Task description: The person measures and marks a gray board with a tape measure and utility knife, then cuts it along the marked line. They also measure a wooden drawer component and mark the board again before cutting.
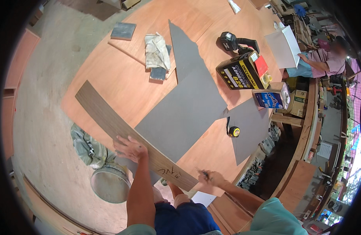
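Note:
A long wood-grain laminate strip [110, 117] lies slantwise along the near edge of the table, with dark handwritten marks close to its right end. My left hand [130, 149] rests on its near edge with the fingers spread flat. Just off the strip's right end, my right hand [213, 179] is closed around a small dark thing, whose kind I cannot make out. Beyond the strip lie a large grey sheet [184, 113] with a ragged far edge and another grey piece [249, 129]. On that smaller piece sits a yellow and black tape measure [234, 132].
An adhesive tin [237, 72], a blue thinner can [271, 98] and a cordless power tool [239, 42] stand at the right. A folded cloth [157, 51] covers part of a dark block. Below the table are a round bucket [110, 184] and a bag [86, 147]. Another person [325, 62] holds a white panel [284, 47].

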